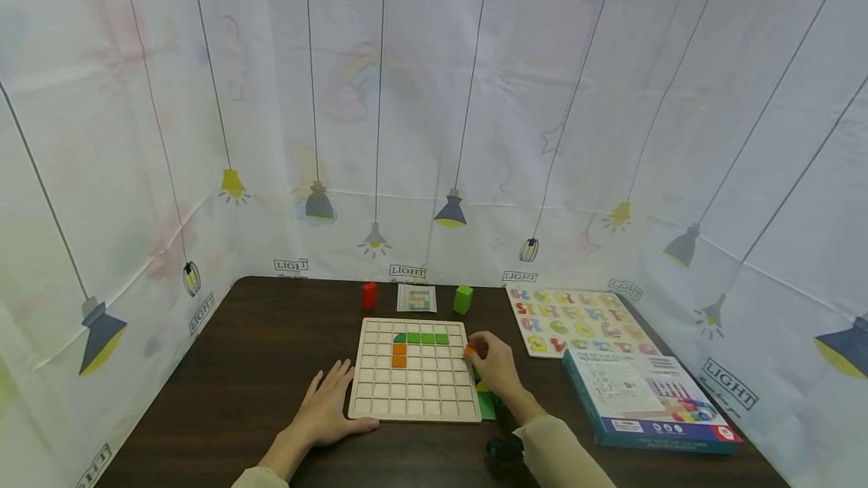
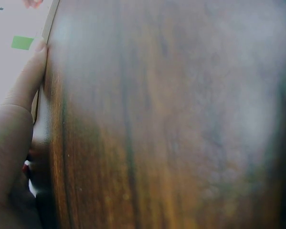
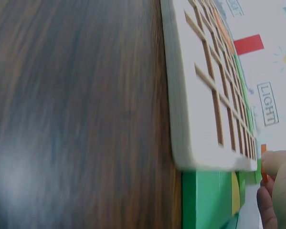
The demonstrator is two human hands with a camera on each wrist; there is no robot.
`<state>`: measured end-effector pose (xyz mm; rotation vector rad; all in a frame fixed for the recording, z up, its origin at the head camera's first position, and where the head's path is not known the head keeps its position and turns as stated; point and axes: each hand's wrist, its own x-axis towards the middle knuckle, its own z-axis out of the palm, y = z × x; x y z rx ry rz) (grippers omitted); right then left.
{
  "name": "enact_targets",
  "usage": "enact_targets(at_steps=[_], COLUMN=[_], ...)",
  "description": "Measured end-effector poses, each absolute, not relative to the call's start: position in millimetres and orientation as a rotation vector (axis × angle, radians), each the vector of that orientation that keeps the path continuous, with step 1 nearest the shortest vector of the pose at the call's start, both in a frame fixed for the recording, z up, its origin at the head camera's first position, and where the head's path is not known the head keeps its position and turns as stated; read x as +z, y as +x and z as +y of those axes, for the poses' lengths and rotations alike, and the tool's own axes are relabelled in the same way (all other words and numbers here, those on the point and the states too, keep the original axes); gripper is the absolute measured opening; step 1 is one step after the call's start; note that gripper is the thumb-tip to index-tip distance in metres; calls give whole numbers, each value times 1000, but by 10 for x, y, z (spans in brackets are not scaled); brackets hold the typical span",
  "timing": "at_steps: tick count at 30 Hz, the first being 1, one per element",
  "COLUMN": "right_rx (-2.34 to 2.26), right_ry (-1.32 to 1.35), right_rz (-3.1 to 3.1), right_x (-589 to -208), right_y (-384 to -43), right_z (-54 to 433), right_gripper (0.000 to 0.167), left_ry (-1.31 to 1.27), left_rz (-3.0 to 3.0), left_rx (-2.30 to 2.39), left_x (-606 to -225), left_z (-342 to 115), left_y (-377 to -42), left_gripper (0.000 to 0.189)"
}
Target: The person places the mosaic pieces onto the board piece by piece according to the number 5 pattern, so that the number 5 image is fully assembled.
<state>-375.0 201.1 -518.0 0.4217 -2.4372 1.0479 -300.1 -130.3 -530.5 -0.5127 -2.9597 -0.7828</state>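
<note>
A pale wooden grid board [image 1: 415, 418] lies on the dark table. Three green squares [image 1: 424, 339], a green rounded corner piece [image 1: 400, 338] and two orange squares [image 1: 399, 361] sit in its cells. My left hand [image 1: 328, 411] rests flat at the board's left side, fingers spread; in the left wrist view its thumb [image 2: 30, 78] lies along the board's near edge. Near the right edge, my right hand [image 1: 497, 369] pinches a small orange tile [image 3: 264, 164] between thumb and fingers. Green pieces [image 3: 207, 198], one with yellow, lie beside the board, partly hidden below that hand.
Behind the board stand a red block [image 1: 369, 295], a printed pattern card [image 1: 417, 298] and a green block [image 1: 463, 299]. A number puzzle board [image 1: 576, 322] and a blue-sided box [image 1: 651, 405] lie at right. A small dark object [image 1: 503, 450] is near the right sleeve.
</note>
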Motion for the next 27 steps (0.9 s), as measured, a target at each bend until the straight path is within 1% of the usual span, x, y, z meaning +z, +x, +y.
enact_targets(at_steps=[9, 14, 20, 27], right_rx=[1143, 1119, 1095, 1064], right_ry=[588, 690, 727, 801], right_rz=[-2467, -2474, -2521, -2544], right_x=[-5166, -5203, -5228, -5214], right_y=[-3756, -3751, -3768, -3774], right_z=[1686, 1498, 1297, 1192], right_gripper=[22, 20, 20, 20], left_ry=[-519, -523, -510, -525], left_rz=[-2971, -2968, -2964, -2947], left_rx=[-784, -794, -782, -780], left_x=[-5324, -5341, -5355, -5338], left_z=[-1310, -1312, -1311, -1317], left_y=[-3011, -3009, -3015, -3023], left_gripper=[111, 110, 111, 113])
